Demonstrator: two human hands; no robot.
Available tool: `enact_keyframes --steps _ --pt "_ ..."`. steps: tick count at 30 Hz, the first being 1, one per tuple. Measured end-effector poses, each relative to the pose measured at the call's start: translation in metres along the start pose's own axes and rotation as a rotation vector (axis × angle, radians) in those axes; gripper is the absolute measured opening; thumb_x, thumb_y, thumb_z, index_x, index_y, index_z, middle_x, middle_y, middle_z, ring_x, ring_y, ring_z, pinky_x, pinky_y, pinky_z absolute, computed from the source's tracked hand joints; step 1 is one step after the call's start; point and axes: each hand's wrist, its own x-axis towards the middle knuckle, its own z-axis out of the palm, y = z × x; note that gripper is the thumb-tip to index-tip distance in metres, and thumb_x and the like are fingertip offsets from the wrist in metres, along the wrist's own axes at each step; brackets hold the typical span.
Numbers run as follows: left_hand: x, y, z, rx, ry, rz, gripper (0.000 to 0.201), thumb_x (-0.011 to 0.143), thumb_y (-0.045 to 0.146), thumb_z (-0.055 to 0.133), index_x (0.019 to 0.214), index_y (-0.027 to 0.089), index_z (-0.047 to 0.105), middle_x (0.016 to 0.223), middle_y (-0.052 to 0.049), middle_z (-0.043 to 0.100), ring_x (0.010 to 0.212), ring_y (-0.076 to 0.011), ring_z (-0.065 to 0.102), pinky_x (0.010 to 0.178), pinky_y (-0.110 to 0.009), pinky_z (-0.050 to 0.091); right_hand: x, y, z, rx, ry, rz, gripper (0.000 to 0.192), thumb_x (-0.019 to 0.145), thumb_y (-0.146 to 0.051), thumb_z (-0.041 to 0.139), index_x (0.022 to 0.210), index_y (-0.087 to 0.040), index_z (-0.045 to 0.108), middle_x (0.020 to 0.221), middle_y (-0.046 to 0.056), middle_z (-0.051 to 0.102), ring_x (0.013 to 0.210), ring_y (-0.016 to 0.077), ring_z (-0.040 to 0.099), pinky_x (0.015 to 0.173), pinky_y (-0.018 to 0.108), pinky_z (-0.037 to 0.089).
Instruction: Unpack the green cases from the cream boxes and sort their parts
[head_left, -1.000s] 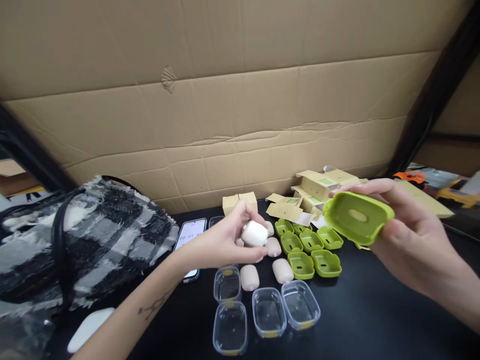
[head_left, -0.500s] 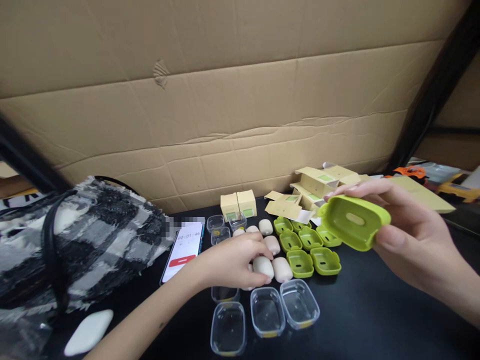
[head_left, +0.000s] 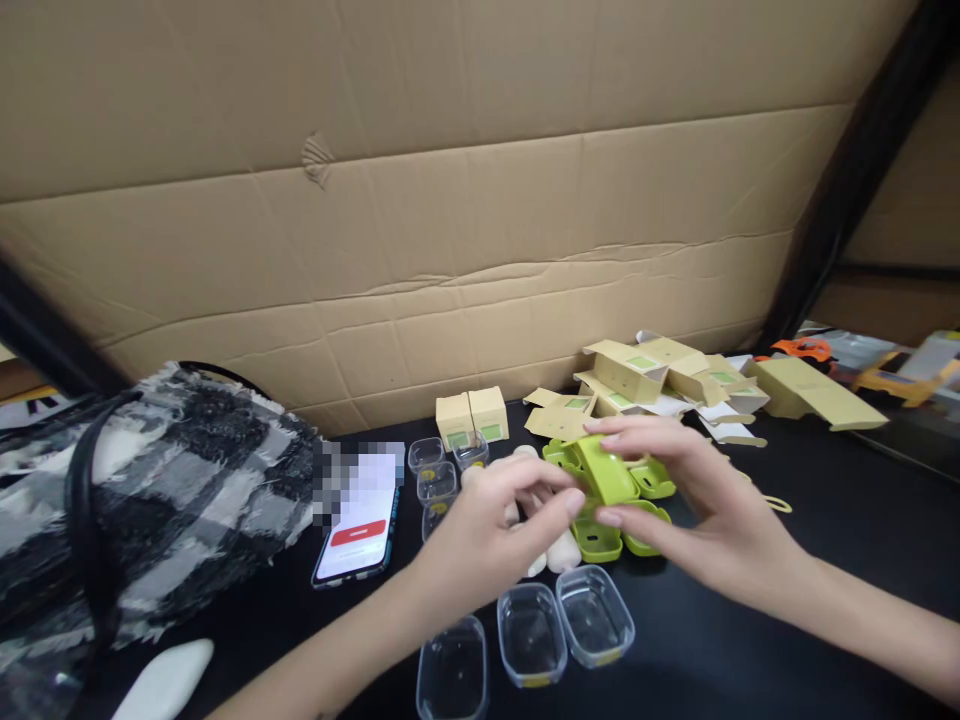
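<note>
My right hand (head_left: 675, 500) holds a lime-green earbud case cover (head_left: 606, 472), tilted on its side, between the thumb and fingers. Beside it, my left hand (head_left: 510, 505) has its fingers curled inward with the thumb close to the held cover. What those fingers grip, if anything, is hidden. Below and behind the hands lie several off-white earbud cases (head_left: 564, 552), partly covered by the left hand. More green covers (head_left: 598, 540) rest on the table under and around the held one.
Clear plastic boxes (head_left: 531, 635) stand nearest me, with others farther back. Small cream cartons (head_left: 487, 412) and opened, flattened ones (head_left: 630, 370) lie against the cardboard wall. At left are a phone (head_left: 360, 510), a plaid fabric bag (head_left: 202, 500) and a white rounded object (head_left: 166, 682).
My right hand has brought the green cover leftward and down, turning it. The left hand has risen slightly off the white earbud cases, and the two hands are now close together.
</note>
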Motion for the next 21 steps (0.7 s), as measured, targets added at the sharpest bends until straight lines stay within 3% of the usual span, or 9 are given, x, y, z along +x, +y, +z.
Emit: enact_keyframes --steps 3,6,8,11,14,17,21 --pt "0.0 -0.003 0.013 -0.376 0.001 -0.145 0.021 0.084 0.032 0.06 0.095 0.015 0.066 0.09 -0.006 0.067 0.082 -0.0184 0.062 0.078 -0.031 0.047 -0.001 -0.001 0.003 -0.021 -0.09 -0.052 0.046 0.083 -0.014 0.063 0.123 -0.027 0.044 0.128 0.007 0.052 0.121 0.0211 0.048 0.102 0.037 0.042" --pt "0.002 -0.007 0.015 -0.529 0.085 -0.228 0.024 0.078 0.033 0.068 0.094 0.015 0.069 0.09 -0.006 0.071 0.084 -0.0187 0.064 0.079 -0.03 0.047 0.003 -0.001 0.001 0.063 -0.041 0.037 0.043 0.084 -0.017 0.061 0.123 -0.027 0.046 0.127 0.008 0.05 0.122 0.0217 0.047 0.094 0.034 0.048" --pt "0.003 -0.009 0.012 -0.558 0.109 -0.219 0.023 0.074 0.03 0.072 0.092 0.016 0.07 0.09 -0.005 0.072 0.085 -0.0184 0.065 0.081 -0.029 0.048 0.007 0.0 -0.001 0.146 0.016 0.168 0.031 0.085 -0.021 0.06 0.115 -0.027 0.052 0.109 0.005 0.058 0.105 0.0182 0.057 0.083 0.029 0.053" --pt "0.003 -0.011 0.012 -0.565 0.115 -0.186 0.02 0.071 0.026 0.075 0.089 0.018 0.071 0.088 -0.003 0.072 0.083 -0.017 0.065 0.082 -0.028 0.048 0.012 0.0 -0.002 0.34 -0.042 0.387 0.018 0.083 -0.03 0.064 0.1 -0.024 0.06 0.085 0.001 0.063 0.078 0.0143 0.062 0.072 0.027 0.055" --pt "0.002 -0.015 0.014 -0.555 0.146 -0.177 0.021 0.071 0.026 0.075 0.089 0.018 0.07 0.087 -0.003 0.072 0.08 -0.0163 0.065 0.078 -0.028 0.049 0.015 -0.002 0.0 0.531 -0.11 0.562 0.023 0.08 -0.038 0.067 0.094 -0.021 0.059 0.081 0.003 0.065 0.071 0.015 0.063 0.067 0.029 0.055" --pt "0.002 -0.017 0.016 -0.548 0.184 -0.17 0.022 0.071 0.025 0.075 0.091 0.017 0.068 0.085 -0.002 0.071 0.08 -0.0152 0.063 0.077 -0.027 0.048 0.016 -0.003 0.001 0.613 -0.09 0.689 0.026 0.077 -0.039 0.07 0.09 -0.02 0.058 0.072 0.0 0.064 0.063 0.0129 0.061 0.063 0.028 0.053" --pt "0.003 -0.017 0.014 -0.53 0.211 -0.171 0.025 0.069 0.021 0.076 0.092 0.017 0.066 0.084 -0.001 0.069 0.079 -0.0145 0.062 0.078 -0.027 0.048 0.015 -0.004 0.001 0.604 -0.065 0.742 0.022 0.077 -0.038 0.07 0.074 -0.018 0.061 0.064 -0.001 0.063 0.062 0.0108 0.059 0.064 0.024 0.05"
